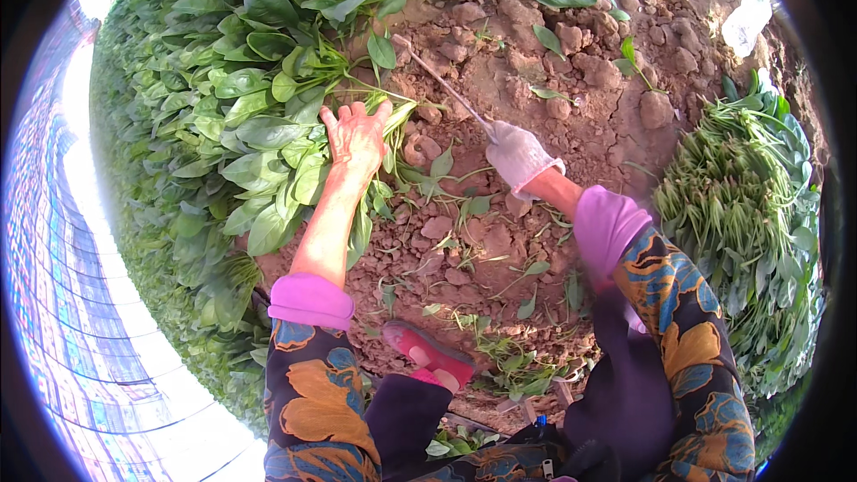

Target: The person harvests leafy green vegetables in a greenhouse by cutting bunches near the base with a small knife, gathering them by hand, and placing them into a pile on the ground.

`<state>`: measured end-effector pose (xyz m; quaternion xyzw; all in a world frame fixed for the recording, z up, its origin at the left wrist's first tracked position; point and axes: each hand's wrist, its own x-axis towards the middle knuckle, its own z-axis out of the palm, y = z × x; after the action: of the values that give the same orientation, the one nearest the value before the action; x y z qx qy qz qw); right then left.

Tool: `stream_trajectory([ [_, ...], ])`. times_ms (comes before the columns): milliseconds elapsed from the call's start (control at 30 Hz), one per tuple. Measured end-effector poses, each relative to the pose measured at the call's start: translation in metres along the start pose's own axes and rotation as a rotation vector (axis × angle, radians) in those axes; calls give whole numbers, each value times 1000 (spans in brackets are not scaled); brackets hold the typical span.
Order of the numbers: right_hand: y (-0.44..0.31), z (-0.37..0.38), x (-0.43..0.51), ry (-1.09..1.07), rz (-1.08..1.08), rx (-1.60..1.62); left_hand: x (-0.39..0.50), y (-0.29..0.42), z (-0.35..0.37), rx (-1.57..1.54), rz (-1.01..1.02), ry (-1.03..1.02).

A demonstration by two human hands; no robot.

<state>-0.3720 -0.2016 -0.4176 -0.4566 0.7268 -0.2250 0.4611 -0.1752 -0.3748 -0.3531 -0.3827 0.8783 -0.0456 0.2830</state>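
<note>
My left hand (356,134), bare, grips a bunch of leafy greens that look like spinach (400,114). Pale stems show beside the thumb, and the fingertips partly disappear among the leaves. Dense standing spinach plants (248,87) surround this hand on the left and above. In a whitish knit glove, my right hand (521,155) is closed around the handle end of a thin metal rod tool (445,80). The handle itself is hidden by the glove. The tool's small, flattened tip (402,41) points up and left, over the soil near the plants' edge.
Cloddy brown soil (495,227) with loose leaves lies between the hands. A large pile of cut spinach (730,194), stem ends showing, sits at right. A clear plastic piece (746,20) lies at upper right. My red shoe (428,351) stands below the hands.
</note>
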Motion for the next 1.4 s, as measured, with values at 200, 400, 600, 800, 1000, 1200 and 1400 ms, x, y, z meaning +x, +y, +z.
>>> stream_trajectory([
  [200,10,2,-7,-129,-26,-59,0,-1,14,-28,53,144],
  [400,23,4,-29,-212,66,51,-7,-1,26,-42,71,212],
  [600,18,-2,-33,-252,188,195,-8,-1,31,-32,66,261],
  [800,9,-5,-41,-260,150,20,-11,-5,31,-36,77,262],
  [1000,36,18,-36,-188,150,6,-10,-7,35,-77,73,282],
  [1200,52,25,-30,-350,142,210,-9,-7,31,-85,69,216],
  [1400,46,22,-60,-179,-69,-79,-11,-5,27,-79,53,247],
])
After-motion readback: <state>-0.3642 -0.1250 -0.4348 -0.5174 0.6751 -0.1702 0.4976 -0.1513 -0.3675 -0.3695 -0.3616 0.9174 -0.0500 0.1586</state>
